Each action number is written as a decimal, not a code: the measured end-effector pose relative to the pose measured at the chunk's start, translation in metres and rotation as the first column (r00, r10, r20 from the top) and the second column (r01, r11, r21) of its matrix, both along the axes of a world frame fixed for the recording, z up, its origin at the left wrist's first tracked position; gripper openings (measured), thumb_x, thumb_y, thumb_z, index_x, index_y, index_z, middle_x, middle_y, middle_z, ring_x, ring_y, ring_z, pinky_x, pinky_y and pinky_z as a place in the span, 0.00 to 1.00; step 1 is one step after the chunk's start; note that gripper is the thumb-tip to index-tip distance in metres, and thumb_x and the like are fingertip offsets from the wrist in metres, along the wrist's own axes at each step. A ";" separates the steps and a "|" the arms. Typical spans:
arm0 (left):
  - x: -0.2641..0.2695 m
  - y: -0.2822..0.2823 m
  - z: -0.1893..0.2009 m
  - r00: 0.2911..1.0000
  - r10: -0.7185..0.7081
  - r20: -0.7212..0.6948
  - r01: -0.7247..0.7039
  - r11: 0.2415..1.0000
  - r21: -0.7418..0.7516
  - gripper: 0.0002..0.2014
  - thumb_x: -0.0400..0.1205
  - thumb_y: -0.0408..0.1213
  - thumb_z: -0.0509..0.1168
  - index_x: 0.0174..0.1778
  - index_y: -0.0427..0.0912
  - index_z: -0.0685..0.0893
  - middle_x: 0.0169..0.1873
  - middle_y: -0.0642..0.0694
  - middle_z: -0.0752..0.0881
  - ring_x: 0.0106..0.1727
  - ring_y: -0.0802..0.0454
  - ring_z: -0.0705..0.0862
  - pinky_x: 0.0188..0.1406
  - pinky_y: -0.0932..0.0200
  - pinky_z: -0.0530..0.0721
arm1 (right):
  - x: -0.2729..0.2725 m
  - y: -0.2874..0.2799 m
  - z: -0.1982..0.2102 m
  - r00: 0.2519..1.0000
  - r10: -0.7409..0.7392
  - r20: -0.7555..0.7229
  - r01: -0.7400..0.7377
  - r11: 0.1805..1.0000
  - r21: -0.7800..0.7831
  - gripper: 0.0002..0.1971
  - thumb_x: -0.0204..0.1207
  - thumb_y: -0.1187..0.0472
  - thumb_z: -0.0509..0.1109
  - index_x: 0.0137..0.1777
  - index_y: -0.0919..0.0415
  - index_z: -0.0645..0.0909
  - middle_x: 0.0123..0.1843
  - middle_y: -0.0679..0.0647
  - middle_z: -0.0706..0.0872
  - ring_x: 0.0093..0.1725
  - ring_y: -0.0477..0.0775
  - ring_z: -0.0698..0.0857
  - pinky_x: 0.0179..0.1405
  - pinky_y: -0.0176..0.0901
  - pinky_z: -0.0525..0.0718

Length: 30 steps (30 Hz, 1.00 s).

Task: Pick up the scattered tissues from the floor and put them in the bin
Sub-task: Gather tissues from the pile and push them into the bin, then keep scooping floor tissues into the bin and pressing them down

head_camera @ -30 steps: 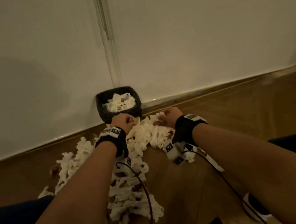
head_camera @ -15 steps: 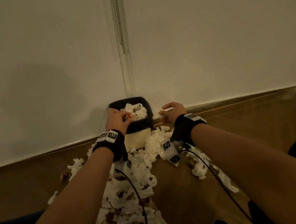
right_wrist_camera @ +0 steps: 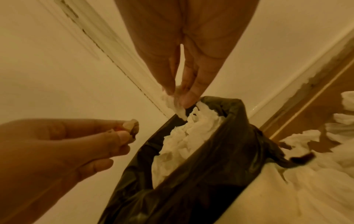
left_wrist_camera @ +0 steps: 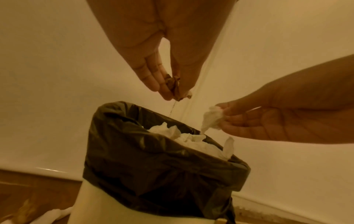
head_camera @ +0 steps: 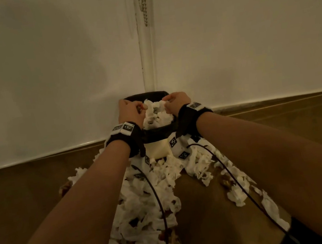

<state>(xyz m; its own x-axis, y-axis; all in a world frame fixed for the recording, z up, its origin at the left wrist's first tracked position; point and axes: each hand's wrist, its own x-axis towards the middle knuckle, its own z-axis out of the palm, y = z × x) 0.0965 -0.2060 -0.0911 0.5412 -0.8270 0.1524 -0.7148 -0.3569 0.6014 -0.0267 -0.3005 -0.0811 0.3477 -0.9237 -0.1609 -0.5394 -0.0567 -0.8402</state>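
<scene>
A cream bin (head_camera: 157, 149) lined with a black bag (left_wrist_camera: 157, 171) stands against the white wall, heaped with white tissues (head_camera: 156, 118). My left hand (head_camera: 131, 111) hovers over its left rim and pinches a small brown-stained tissue scrap (left_wrist_camera: 175, 87) between thumb and fingertips. My right hand (head_camera: 176, 102) hovers over the right rim, pinching a crumpled white tissue (left_wrist_camera: 211, 119) that hangs toward the bin mouth. More white and stained tissues (head_camera: 147, 211) lie scattered on the wooden floor in front of the bin.
The wall (head_camera: 47, 75) and its baseboard run just behind the bin, and a bead chain (head_camera: 143, 3) hangs above it. A second strip of tissues (head_camera: 243, 191) trails off to the right on the floor. Wrist cables (head_camera: 162, 213) run back along both arms.
Both hands rose from the tissue pile on the floor to above the bin mouth, each carrying a pinched piece. The head view moved closer to the bin.
</scene>
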 end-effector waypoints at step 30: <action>-0.060 0.099 -0.066 0.991 -0.117 -0.066 0.127 0.976 0.175 0.11 0.83 0.37 0.54 0.54 0.48 0.82 0.45 0.42 0.86 0.47 0.44 0.83 0.45 0.54 0.81 | -0.080 0.094 -0.104 0.994 -0.105 0.017 0.102 0.987 0.128 0.13 0.83 0.62 0.56 0.53 0.58 0.84 0.33 0.49 0.86 0.34 0.46 0.82 0.38 0.42 0.83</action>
<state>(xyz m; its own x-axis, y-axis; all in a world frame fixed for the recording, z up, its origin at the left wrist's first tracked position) 0.0369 -0.1067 -0.1575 0.4383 -0.8983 -0.0310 -0.7272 -0.3747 0.5752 -0.1063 -0.2060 -0.1848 0.2566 -0.9275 -0.2718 -0.5164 0.1062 -0.8498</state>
